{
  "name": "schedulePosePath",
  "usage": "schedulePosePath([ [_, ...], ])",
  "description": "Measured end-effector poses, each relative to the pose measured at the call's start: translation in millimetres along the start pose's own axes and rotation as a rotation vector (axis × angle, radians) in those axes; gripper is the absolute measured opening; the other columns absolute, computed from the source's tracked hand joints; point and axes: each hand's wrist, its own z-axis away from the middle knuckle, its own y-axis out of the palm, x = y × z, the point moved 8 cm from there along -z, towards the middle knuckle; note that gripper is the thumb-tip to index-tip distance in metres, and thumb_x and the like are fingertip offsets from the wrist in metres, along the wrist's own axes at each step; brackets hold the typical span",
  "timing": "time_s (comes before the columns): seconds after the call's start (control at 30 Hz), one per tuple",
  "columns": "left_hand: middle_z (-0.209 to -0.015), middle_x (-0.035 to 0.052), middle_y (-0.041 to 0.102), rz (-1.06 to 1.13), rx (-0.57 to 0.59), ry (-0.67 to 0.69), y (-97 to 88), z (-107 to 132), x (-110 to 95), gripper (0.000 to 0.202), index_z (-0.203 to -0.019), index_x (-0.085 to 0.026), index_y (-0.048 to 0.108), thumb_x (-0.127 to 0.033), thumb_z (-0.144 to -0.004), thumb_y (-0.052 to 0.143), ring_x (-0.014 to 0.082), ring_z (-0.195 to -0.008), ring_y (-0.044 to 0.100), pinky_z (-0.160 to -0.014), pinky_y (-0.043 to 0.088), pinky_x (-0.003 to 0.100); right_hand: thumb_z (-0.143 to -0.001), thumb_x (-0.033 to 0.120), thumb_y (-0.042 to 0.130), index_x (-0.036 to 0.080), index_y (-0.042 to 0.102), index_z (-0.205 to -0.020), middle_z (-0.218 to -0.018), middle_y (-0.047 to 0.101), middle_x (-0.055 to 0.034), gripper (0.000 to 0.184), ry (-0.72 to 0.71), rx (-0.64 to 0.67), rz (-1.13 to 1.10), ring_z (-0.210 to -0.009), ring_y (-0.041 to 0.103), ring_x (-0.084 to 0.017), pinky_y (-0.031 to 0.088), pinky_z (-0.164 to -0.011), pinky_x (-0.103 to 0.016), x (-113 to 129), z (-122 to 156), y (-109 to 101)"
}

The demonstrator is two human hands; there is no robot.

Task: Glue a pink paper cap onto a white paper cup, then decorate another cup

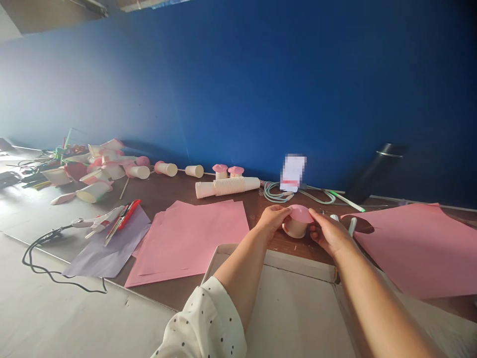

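In the head view, a round piece of pink paper (301, 213) sits like a cap over a pale paper cup (295, 229), which stands upside down on the dark table. My left hand (274, 219) pinches the paper's left edge between thumb and fingers. On the opposite edge my right hand (328, 232) grips it, with its lower fingers curled beside the cup. Behind my hands lies a long stack of nested paper cups (231, 186). Two upright cups with pink caps (228, 171) stand against the wall.
Pink sheets (194, 238) lie to the left, another pink sheet (417, 248) to the right. A red-handled cutter (124, 217) and a corded glue gun (99, 221) rest on purple paper (112, 253). A shallow box (298, 303) is nearest me; a dark bottle (383, 169) stands behind.
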Motion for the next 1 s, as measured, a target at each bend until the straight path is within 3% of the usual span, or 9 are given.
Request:
schedulePosePath([
  [0.5,-0.062,-0.0005,0.059,-0.004,-0.014,-0.003,-0.6,-1.2,1.4,0.037,-0.072,-0.014,0.067,-0.048,-0.074,0.083,0.0089,-0.058,0.049,-0.061,0.041,0.024,-0.082,0.033,0.081,0.020,0.063,-0.078,-0.062,0.059,0.0006,0.023,0.012,-0.023,0.032,-0.053,0.055,-0.009,0.047,-0.041,-0.016,-1.7,-0.9,-3.0],
  [0.77,-0.058,-0.0020,0.057,0.009,-0.012,-0.074,1.4,8.0,-4.5,0.030,-0.067,-0.016,0.058,-0.033,-0.085,0.075,0.0075,-0.052,0.047,-0.054,0.036,0.022,-0.082,0.034,0.081,0.021,0.065,-0.080,-0.067,0.062,-0.0012,0.021,0.014,-0.014,0.029,-0.055,0.057,-0.011,0.049,-0.042,-0.018,-4.6,-4.9,-5.9],
  [1.0,-0.060,-0.0013,0.059,0.026,-0.024,-0.121,2.1,13.5,-6.1,0.033,-0.068,-0.016,0.057,-0.036,-0.081,0.080,0.0088,-0.055,0.050,-0.057,0.042,0.023,-0.081,0.036,0.082,0.020,0.065,-0.079,-0.066,0.060,-0.0008,0.023,0.013,0.028,0.020,-0.054,0.055,-0.010,0.048,-0.042,-0.017,-5.8,-6.2,-3.4],
])
